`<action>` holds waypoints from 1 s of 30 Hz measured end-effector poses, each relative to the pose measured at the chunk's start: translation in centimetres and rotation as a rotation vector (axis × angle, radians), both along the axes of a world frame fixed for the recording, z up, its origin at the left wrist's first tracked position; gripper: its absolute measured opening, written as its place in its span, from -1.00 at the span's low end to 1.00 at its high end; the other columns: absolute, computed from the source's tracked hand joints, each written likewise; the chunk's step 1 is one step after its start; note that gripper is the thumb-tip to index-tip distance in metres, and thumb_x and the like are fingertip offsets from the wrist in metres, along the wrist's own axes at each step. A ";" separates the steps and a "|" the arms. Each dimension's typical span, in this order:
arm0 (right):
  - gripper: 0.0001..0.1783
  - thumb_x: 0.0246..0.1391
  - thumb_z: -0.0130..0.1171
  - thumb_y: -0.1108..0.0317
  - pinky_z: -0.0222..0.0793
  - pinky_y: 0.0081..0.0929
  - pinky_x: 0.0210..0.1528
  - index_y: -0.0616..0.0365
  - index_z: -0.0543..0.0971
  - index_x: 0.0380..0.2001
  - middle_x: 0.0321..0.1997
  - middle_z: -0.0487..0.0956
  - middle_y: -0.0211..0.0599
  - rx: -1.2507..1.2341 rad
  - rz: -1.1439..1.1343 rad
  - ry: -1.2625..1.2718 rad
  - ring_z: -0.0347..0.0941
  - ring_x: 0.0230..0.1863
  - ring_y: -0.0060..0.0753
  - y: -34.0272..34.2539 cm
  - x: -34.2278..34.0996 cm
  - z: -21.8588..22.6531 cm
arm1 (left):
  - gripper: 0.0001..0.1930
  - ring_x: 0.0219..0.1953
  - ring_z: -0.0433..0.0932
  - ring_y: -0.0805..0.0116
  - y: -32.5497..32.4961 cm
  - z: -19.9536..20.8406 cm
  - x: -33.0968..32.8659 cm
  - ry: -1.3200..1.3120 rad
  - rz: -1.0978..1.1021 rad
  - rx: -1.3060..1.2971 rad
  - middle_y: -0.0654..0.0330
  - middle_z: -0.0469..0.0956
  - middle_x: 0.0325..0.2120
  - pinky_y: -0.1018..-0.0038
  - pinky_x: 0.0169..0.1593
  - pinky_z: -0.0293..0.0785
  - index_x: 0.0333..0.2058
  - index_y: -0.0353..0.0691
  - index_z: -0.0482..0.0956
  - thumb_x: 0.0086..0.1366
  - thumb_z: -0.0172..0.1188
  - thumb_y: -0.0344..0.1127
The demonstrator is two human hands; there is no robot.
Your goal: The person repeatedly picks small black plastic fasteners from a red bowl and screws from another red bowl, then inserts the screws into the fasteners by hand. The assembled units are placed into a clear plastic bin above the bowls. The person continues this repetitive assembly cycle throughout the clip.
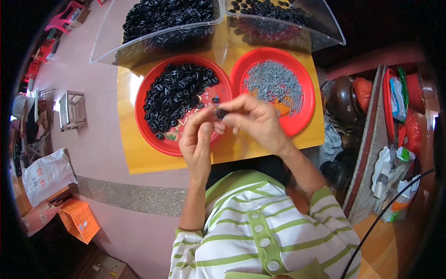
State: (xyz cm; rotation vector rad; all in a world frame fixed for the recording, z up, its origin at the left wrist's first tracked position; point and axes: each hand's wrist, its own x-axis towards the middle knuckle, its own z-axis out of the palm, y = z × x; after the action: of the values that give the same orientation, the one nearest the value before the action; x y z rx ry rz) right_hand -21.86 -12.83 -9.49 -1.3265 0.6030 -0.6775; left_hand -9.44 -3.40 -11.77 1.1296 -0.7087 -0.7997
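Between my fingertips, over the near right rim of the left tray, is a small black plastic piece [221,113]. My right hand [260,122] pinches it with thumb and forefinger. My left hand [199,142] meets it from the other side, fingers curled and closed against it. Below, a red round tray [143,135] bears a heap of black oval plastic pieces [169,90] with holes. To its right, a second red tray [304,88] carries many thin grey pin-like parts [274,79] and something orange. The finer details of the held piece are hidden by my fingers.
Two clear plastic bins [162,39] [288,28] full of black pieces stand at the back of the yellow table [153,162]. A brown jar [344,100] and bagged items are at right. A metal stool [70,110] and a white bag [49,176] are at left.
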 end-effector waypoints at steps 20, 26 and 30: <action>-0.90 -0.03 0.19 0.38 0.38 -0.39 -0.32 0.17 0.57 -0.45 -0.45 0.52 -0.21 -0.823 -0.087 0.462 0.49 -0.39 -0.27 -7.7 -4.1 1.7 | -0.80 -0.44 0.52 0.10 -4.5 -2.0 2.2 -1.005 0.020 0.289 0.04 0.46 -0.45 0.32 -0.37 0.42 -0.26 -0.31 0.56 0.08 0.20 -0.53; -0.86 -0.04 0.21 0.33 0.34 -0.33 -0.35 0.19 0.56 -0.46 -0.44 0.51 -0.23 -0.839 -0.043 0.669 0.47 -0.39 -0.18 -5.1 -4.0 -1.7 | -0.87 -0.49 0.50 0.25 -4.8 -1.4 2.5 -0.987 -0.016 0.310 0.08 0.45 -0.47 0.42 -0.38 0.41 -0.35 -0.36 0.53 0.07 0.20 -0.56; -0.84 -0.04 0.22 0.29 0.35 -0.29 -0.34 0.17 0.56 -0.47 -0.44 0.50 -0.25 -0.860 -0.105 0.754 0.47 -0.39 -0.16 -4.2 -3.5 -2.1 | -0.89 -0.50 0.49 0.36 -4.4 -1.5 2.4 -0.906 -0.012 0.307 0.14 0.44 -0.49 0.49 -0.41 0.41 -0.38 -0.36 0.51 0.07 0.22 -0.56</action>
State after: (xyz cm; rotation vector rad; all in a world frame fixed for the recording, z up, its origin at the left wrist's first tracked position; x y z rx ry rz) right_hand -25.31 -17.07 -11.57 -2.4105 1.0471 -0.5154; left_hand -7.03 -7.83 -13.27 1.7906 -1.3663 -0.3758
